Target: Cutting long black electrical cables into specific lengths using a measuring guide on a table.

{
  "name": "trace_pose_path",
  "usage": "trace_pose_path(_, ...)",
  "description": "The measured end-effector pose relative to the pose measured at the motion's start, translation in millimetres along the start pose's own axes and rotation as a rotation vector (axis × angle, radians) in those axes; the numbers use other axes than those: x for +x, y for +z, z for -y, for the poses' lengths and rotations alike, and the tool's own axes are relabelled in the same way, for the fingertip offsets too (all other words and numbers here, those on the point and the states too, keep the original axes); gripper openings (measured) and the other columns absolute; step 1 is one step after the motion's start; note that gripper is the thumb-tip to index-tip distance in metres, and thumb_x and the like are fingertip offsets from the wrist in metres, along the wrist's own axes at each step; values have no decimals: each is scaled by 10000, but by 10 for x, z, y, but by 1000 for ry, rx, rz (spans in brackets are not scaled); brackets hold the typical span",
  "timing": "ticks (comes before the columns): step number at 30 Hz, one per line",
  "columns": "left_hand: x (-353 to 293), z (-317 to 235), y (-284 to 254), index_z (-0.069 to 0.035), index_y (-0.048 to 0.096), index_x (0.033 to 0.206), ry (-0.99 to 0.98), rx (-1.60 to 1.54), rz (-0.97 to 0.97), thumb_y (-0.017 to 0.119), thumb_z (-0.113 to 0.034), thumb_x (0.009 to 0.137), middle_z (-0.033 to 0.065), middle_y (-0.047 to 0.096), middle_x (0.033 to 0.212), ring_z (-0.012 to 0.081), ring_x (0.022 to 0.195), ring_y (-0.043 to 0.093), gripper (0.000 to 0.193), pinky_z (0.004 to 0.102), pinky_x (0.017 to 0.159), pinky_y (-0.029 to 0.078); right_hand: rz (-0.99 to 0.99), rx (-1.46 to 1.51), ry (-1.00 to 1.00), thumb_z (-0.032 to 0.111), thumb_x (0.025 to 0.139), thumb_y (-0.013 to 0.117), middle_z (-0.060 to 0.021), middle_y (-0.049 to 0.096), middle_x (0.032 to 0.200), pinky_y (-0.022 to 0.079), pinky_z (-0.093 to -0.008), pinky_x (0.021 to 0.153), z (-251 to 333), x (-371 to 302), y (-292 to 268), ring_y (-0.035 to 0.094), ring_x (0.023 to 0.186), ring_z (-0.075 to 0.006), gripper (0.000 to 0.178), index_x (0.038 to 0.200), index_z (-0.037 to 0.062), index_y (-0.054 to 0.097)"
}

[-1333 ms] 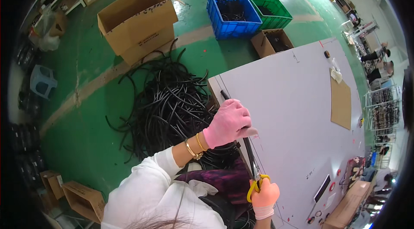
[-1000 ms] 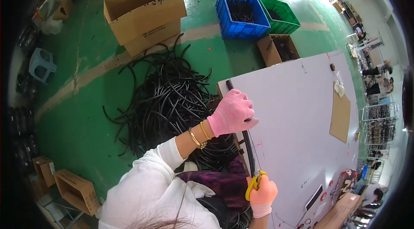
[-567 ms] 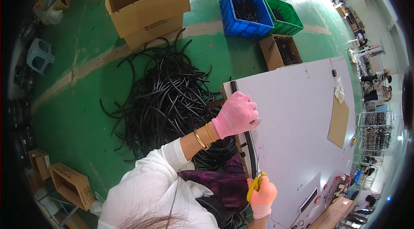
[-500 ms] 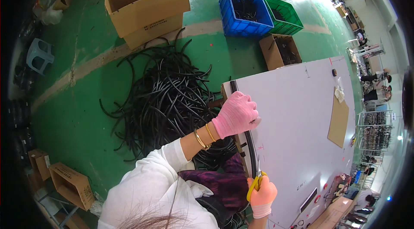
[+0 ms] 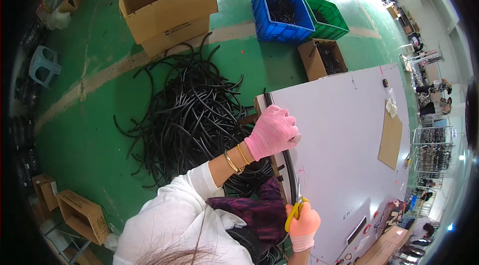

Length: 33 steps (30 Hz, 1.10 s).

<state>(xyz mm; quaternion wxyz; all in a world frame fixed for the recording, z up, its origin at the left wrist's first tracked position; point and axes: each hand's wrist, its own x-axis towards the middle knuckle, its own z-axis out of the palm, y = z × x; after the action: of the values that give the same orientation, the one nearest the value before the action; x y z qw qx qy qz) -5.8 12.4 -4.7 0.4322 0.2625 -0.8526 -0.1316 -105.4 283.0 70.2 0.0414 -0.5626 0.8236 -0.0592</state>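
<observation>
A long black rubber tube (image 5: 289,170) lies along the near left edge of the white table. My left hand (image 5: 272,133), in a pink glove, is closed around its upper part; the tube end sticks out beyond the fist. Farther down the tube, my right hand (image 5: 304,224), in a peach-coloured glove, grips yellow-handled scissors (image 5: 296,207). Their metal blades point away from me and lie against the tube; whether the blades are apart is too small to tell. On the floor left of the table spreads a large tangled pile of black tubes (image 5: 189,110).
The white table (image 5: 334,130) carries a piece of brown cardboard (image 5: 390,140) and a black tape roll (image 5: 385,83). Beyond it stand a blue crate (image 5: 284,34), a green crate (image 5: 334,30) and a small carton (image 5: 310,60). A large carton (image 5: 174,15) stands behind the pile; a grey stool (image 5: 45,64) is at far left.
Both hands keep their places on the tube and scissors. The surroundings shift very slightly left in the picture.
</observation>
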Motion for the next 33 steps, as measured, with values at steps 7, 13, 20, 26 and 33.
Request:
trace_pose_path(7, 12, 5, 7, -154, 566, 545, -3, -13, -7, 713, -255, 744, 1, 521, 631, 208, 701, 556, 266, 373, 741, 413, -1, 14, 6, 222, 751, 873, -76, 571, 588, 405, -417, 500, 8, 14, -11, 529, 501, -318, 310, 939, 71, 678)
trace_pose_path(13, 15, 7, 8, -153, 563, 541, 0, -7, 0, 710, -250, 733, -2, 526, 632, 205, 700, 555, 261, 372, 743, 412, -13, 14, 8, 228, 756, 871, -76, 574, 583, 404, -411, 495, 22, 28, -13, 523, 492, -315, 298, 913, 71, 673)
trace_pose_path(20, 47, 6, -41, -153, 568, 540, -5, -5, 72, 709, -254, 735, -3, 550, 651, 209, 726, 574, 260, 374, 763, 425, -31, 16, -19, 227, 756, 861, -74, 563, 573, 407, -410, 493, 48, 61, -35, 523, 486, -309, 289, 826, 83, 620)
trace_pose_path(26, 109, 5, -72, -128, 587, 569, -8, -9, 119, 711, -207, 652, 33, 565, 666, 255, 730, 612, 170, 415, 722, 457, -13, 110, 39, 242, 774, 819, -112, 593, 622, 464, -459, 532, 47, 65, -19, 573, 540, -348, 261, 864, 99, 622)
trace_pose_path(33, 99, 27, -39, -73, 516, 661, 13, 101, 256, 699, -102, 657, 82, 547, 731, 298, 765, 550, 185, 413, 714, 423, 213, 455, 267, 282, 855, 799, -160, 629, 712, 490, -423, 599, -301, -657, -88, 624, 652, -375, 295, 968, 66, 634)
